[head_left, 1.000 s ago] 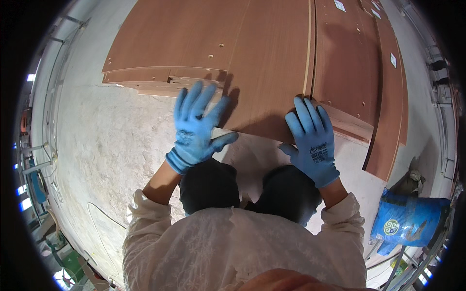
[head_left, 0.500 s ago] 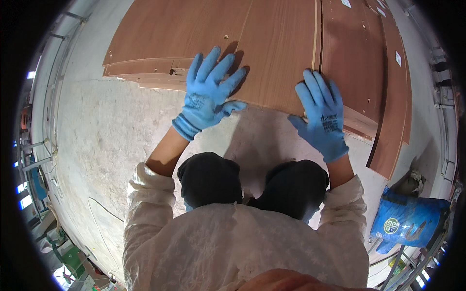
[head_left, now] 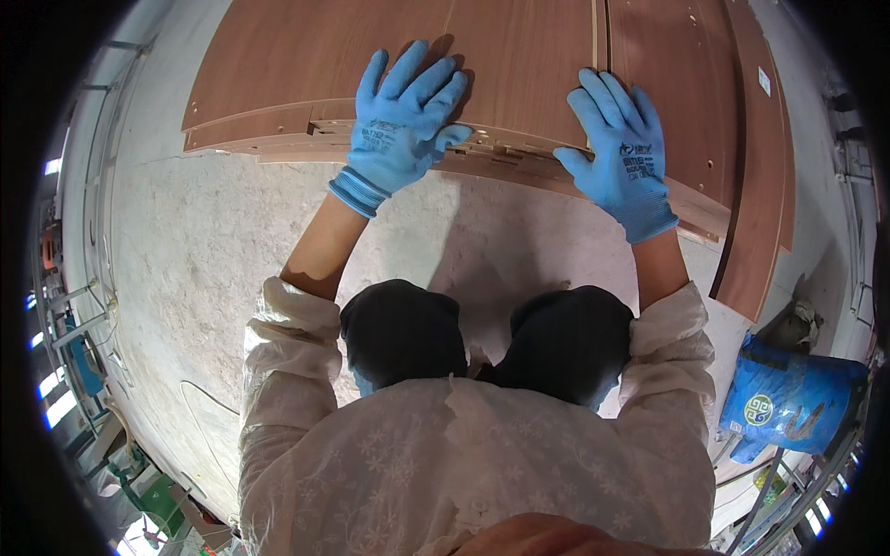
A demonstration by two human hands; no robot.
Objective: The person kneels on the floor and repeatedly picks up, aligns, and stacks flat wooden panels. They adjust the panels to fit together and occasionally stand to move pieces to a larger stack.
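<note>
Reddish-brown wood-grain panels lie stacked in front of me. Flat on the top panel (head_left: 519, 65) rests my left hand (head_left: 403, 120), in a blue glove, fingers spread and the thumb at the near edge. My right hand (head_left: 619, 153), gloved alike, lies at that panel's right near corner. Its fingers stretch along the seam with the neighbouring brown panel (head_left: 672, 102), and the thumb points left along the near edge. Neither hand is closed round anything. Below the top panel, the edges of lower panels (head_left: 519, 159) show with holes and slots; the palms hide part of them.
A long brown board (head_left: 749, 250) sticks out toward me on the stack's right. Beyond it stands a blue bucket-like container (head_left: 788, 398) with a round emblem. My dark-clad knees (head_left: 403, 334) are close to the stack, above a pale, stained floor (head_left: 204, 269). A thin cord (head_left: 190, 408) lies left.
Both hands have moved forward, away from me, and the top panel has slid with them. Its near edge now sits farther back, exposing the lower panels' edges.
</note>
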